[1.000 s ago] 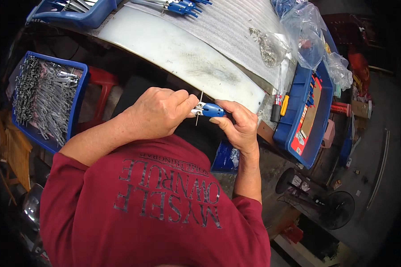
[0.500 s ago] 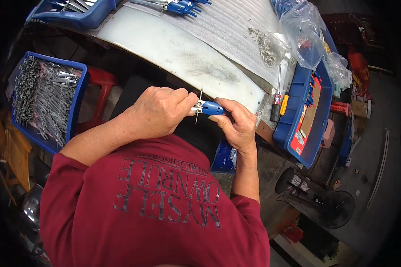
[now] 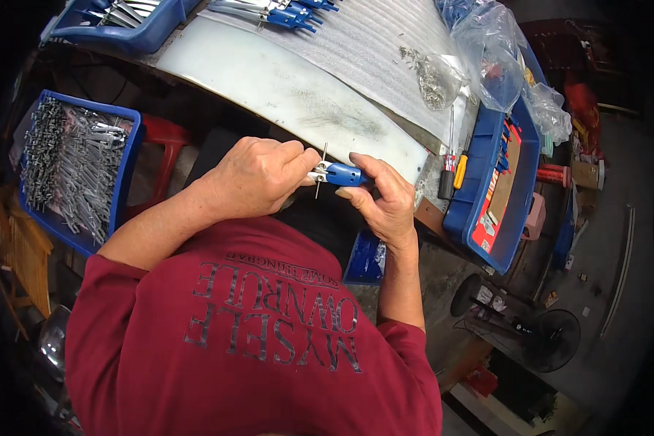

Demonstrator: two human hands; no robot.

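Between my two hands is a part with a blue plastic body (image 3: 344, 174) and a light metal end. A thin metal pin (image 3: 324, 155) sticks out crosswise on both sides of the metal end. My left hand (image 3: 261, 176) is closed round the metal end, most of which its fingers hide. My right hand (image 3: 383, 196) pinches the far tip of the blue body between thumb and fingers. The part is held level just off the front edge of the white work board (image 3: 298, 94).
Several similar blue-ended parts (image 3: 287, 13) lie at the table's back. A blue bin (image 3: 127, 160) of metal pieces stands at left. At right are screwdrivers (image 3: 454, 174), a blue tray (image 3: 458, 225), a bag of small metal pieces (image 3: 437, 81) and clear plastic bags (image 3: 498, 62).
Both hands have shifted very slightly left with the part between them, and the pin's tilt differs a little. The grip of each hand looks the same.
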